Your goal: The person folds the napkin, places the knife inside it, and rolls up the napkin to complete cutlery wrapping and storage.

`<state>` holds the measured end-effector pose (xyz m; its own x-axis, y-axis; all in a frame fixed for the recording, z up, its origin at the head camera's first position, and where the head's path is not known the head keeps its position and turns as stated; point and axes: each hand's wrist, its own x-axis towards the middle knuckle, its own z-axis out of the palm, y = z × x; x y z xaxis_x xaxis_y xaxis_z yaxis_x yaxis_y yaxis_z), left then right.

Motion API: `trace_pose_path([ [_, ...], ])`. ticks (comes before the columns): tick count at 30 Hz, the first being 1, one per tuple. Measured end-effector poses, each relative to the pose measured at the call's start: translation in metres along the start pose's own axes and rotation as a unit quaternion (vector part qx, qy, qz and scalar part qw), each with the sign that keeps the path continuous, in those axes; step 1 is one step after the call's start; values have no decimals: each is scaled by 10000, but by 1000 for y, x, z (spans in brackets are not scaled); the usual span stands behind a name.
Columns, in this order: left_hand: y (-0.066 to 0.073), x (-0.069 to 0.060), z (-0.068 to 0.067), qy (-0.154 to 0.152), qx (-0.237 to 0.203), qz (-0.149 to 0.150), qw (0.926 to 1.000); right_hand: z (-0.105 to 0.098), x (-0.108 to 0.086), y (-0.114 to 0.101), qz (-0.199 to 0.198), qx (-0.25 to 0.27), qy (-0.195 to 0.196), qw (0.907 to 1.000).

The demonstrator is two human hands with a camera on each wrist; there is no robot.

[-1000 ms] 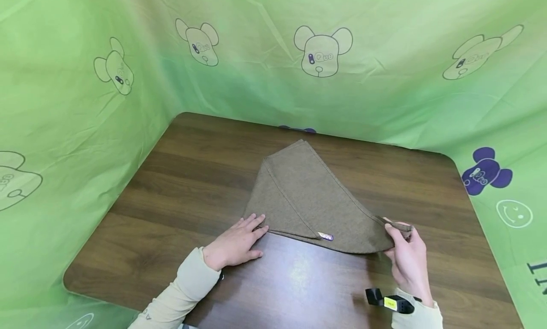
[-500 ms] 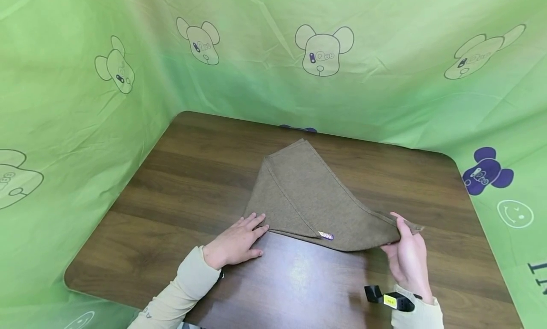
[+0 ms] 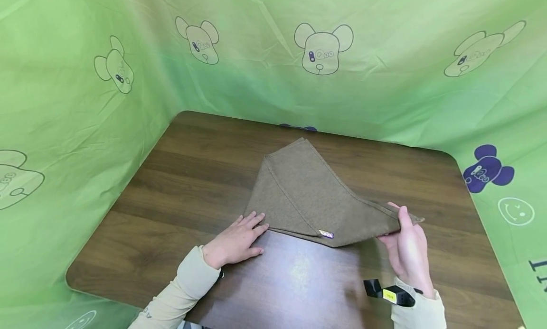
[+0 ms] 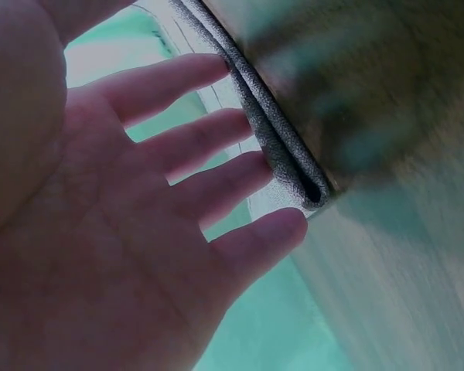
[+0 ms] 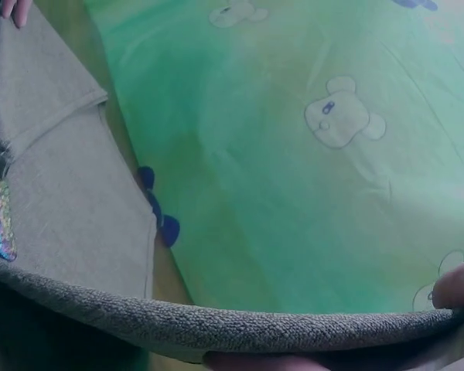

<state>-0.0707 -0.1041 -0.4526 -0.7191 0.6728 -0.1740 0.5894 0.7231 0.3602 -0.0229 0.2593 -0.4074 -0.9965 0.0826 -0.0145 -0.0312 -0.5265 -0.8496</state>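
Observation:
A brown-grey cloth (image 3: 307, 191) lies partly folded on the table, its left part turned over in a pointed flap. A small shiny tag (image 3: 326, 234) sticks out at the flap's lower tip; its sequin-like colours show in the right wrist view. My left hand (image 3: 232, 241) lies flat with fingers spread, the fingertips resting on the cloth's lower left corner. In the left wrist view, those fingers (image 4: 197, 143) meet the folded edge. My right hand (image 3: 408, 250) pinches the cloth's right end between thumb and fingers and holds it raised off the table.
The brown wooden table (image 3: 171, 177) has rounded corners. Green curtains (image 3: 256, 91) with printed bear heads hang close behind it and at both sides. A black device (image 3: 397, 296) with a yellow label is strapped on my right wrist.
My right hand has shifted its grip along the cloth's right end and lifted it slightly away from me. The lower right edge has drawn up straighter. My left hand has stayed put.

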Motion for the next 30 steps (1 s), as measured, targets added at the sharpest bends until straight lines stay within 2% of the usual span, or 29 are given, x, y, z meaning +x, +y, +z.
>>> trace_pose_path([
  [5, 0, 0, 0, 35, 9, 0, 10000, 10, 1, -2, 51, -275, 17, 9996],
  [14, 1, 2, 0, 290, -153, -54, 9994, 30, 8, -1, 153, -562, -37, 9983],
  [22, 1, 3, 2, 245, -192, -31, 9995, 54, 11, 2, 510, -1250, 103, 9908],
  [30, 1, 4, 3, 279, -167, 69, 9994, 74, 16, 8, 722, -1460, 72, 9866],
])
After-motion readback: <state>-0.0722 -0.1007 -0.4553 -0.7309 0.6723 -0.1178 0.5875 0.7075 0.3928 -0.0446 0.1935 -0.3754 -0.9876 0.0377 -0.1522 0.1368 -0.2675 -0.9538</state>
